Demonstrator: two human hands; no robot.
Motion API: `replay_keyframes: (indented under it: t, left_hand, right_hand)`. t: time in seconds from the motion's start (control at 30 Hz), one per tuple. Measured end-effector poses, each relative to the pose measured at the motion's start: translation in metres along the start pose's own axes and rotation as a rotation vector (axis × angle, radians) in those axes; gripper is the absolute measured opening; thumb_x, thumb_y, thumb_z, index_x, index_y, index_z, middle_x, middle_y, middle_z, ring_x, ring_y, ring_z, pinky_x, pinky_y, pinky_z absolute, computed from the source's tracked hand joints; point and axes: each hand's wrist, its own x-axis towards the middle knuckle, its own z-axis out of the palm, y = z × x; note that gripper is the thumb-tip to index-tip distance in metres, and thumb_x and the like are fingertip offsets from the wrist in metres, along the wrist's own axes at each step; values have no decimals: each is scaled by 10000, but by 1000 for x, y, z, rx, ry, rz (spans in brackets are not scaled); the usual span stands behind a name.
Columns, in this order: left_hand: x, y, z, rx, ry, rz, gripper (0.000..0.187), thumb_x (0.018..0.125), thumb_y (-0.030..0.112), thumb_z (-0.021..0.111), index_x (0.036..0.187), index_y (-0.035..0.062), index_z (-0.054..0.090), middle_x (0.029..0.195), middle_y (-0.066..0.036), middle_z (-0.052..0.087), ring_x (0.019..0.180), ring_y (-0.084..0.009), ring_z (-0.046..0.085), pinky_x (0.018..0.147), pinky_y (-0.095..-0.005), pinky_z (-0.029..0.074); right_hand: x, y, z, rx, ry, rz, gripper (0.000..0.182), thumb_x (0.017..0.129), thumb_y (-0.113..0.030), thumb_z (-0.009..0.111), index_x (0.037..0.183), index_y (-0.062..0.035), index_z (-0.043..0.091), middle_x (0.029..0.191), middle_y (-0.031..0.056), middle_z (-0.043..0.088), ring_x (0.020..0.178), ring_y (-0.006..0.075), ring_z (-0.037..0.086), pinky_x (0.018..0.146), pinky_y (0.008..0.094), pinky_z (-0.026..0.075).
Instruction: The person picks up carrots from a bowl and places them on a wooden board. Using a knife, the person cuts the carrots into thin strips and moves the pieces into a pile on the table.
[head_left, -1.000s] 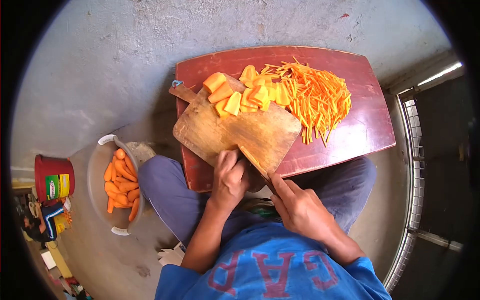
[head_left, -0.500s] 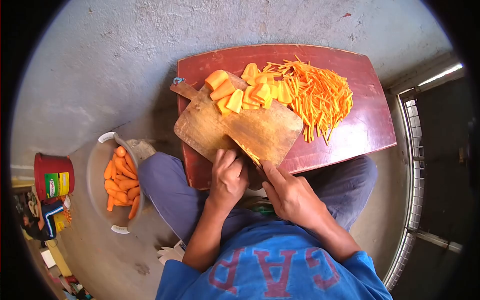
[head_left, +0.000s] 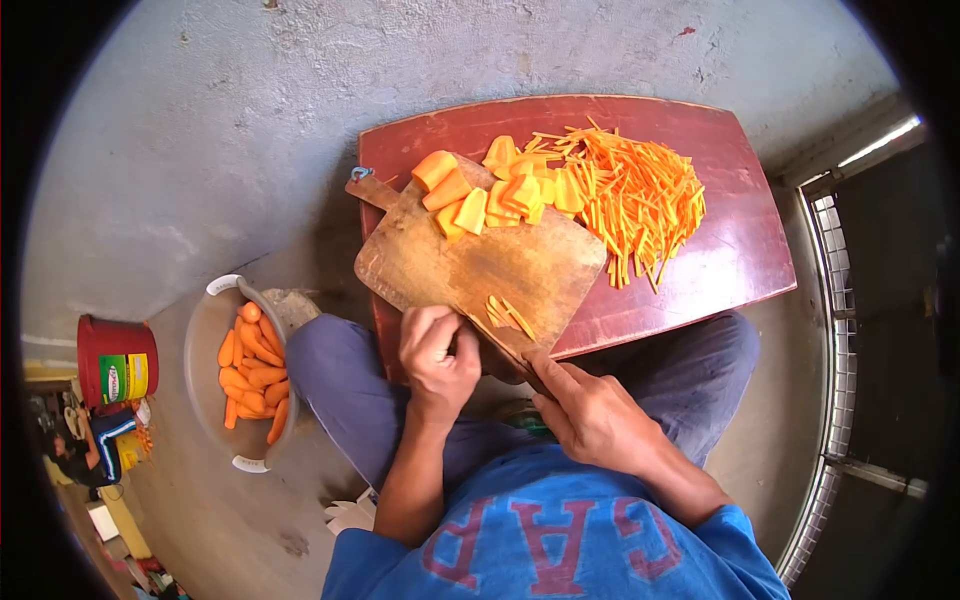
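Observation:
My right hand [head_left: 600, 415] is closed around the handle of a knife [head_left: 492, 337], whose blade lies along the near edge of the wooden cutting board [head_left: 500, 265]. Beside the blade's far end, my left hand [head_left: 440, 360] is curled at the board's edge; what its fingers hold, if anything, is hidden. A few fresh carrot sticks [head_left: 510, 315] lie on the board just beyond the blade. Toward the back of the board sit several thick carrot slices and chunks [head_left: 520, 192]. A large heap of carrot sticks [head_left: 645, 200] covers the table to the right of the board.
The red table [head_left: 735, 240] stands against a grey wall. On the floor at left, a grey basin [head_left: 202, 400] holds several whole carrots [head_left: 255, 365]. A red bucket [head_left: 90, 362] is farther left, near another person [head_left: 85, 450]. A dark door [head_left: 890, 300] is at right.
The knife has dropped toward me and off the cut sticks, which now lie loose on the board. My left hand has shifted slightly left, and my right hand a little lower and right.

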Motion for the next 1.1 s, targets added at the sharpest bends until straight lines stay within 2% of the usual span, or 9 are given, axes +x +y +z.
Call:
replay_keyframes:
  t: [0.13,0.2,0.23,0.33,0.43,0.5,0.77,1.0,1.1]
  left_hand:
    - [4,-2,-6,-24,-15,-62,80,898,-60,796,964,-17,785,997,-131,742,941,-347,705,845,-463,587]
    - [3,-4,-2,-46,-56,-77,77,905,-51,804,973,-18,791,997,-132,742,947,-348,705,849,-464,586]
    - [3,-5,-1,-67,-105,-89,79,916,-29,821,992,-20,798,1008,-144,738,964,-364,710,866,-476,583]
    - [13,-1,6,-53,-208,-56,85,929,-12,824,1008,-23,796,1024,-151,729,982,-386,714,885,-492,579]
    - [45,-2,12,130,-293,49,257,940,17,825,1193,-8,792,1178,-167,708,1113,-406,675,1005,-527,548]
    - [76,-12,20,208,-357,98,424,937,64,842,1349,11,758,1291,-170,684,1218,-407,625,1100,-552,502]
    - [165,-18,50,445,-660,223,577,916,136,867,1476,73,743,1481,-104,702,1388,-358,577,1178,-560,404]
    - [198,-21,97,411,-931,177,611,895,227,933,1463,64,777,1479,-115,737,1439,-331,562,1198,-516,372]
    - [194,-23,95,341,-856,193,617,870,282,973,1418,53,804,1451,-135,751,1409,-332,586,1183,-502,378]
  right_hand:
    - [-3,32,-12,3,104,-39,556,1088,-110,729,1601,46,582,1283,314,784,1114,530,784,933,573,652]
    - [-3,39,-40,63,93,231,454,1148,-145,707,1548,64,655,1298,308,809,1243,411,812,1039,451,630]
    - [0,59,-46,-9,213,157,439,1166,-166,694,1534,72,664,1288,309,808,1259,417,804,1070,450,613]
    - [17,95,-82,-57,364,91,474,1120,-143,713,1529,85,645,1347,317,784,1267,468,778,1044,483,631]
    - [25,94,-103,-159,422,152,445,1108,-125,714,1512,56,665,1326,312,793,1243,476,782,1031,485,632]
    - [22,100,-98,-173,448,21,432,1100,-121,718,1504,29,675,1291,310,798,1213,488,781,1005,501,635]
    - [3,77,-65,-300,326,-65,512,1039,-136,761,1531,-24,669,982,251,739,849,495,761,728,591,617]
    - [2,81,-58,-323,293,-98,530,1036,-113,733,1548,-4,644,1011,261,743,848,502,762,705,580,619]
    - [2,81,-58,-314,281,-96,520,1039,-111,727,1541,-2,644,1024,263,747,850,506,762,703,584,616]
